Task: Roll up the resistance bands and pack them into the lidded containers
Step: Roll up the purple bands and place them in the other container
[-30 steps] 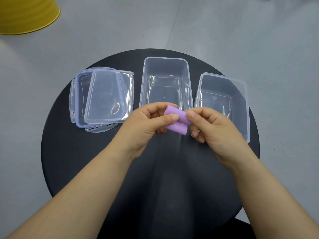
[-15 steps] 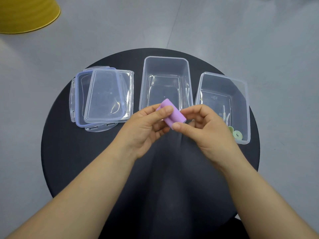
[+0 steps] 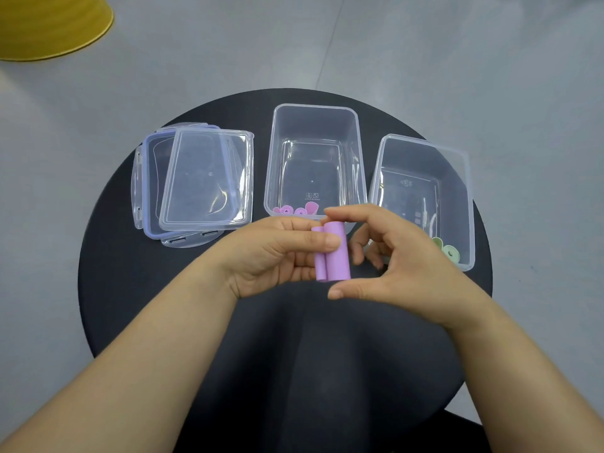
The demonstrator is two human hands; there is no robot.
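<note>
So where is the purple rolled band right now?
In the head view the purple band is near the middle, held between the left hand and right hand, just in front of the middle clear container.

Purple roll point(image 3: 332, 256) in L hand point(image 3: 268, 256), R hand point(image 3: 411, 259)

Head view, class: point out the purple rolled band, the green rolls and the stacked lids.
purple rolled band point(image 3: 334, 256), head view, middle of its outer wrap
green rolls point(image 3: 451, 254), head view, flat end of the nearer roll
stacked lids point(image 3: 204, 181), head view, centre of top lid
</note>
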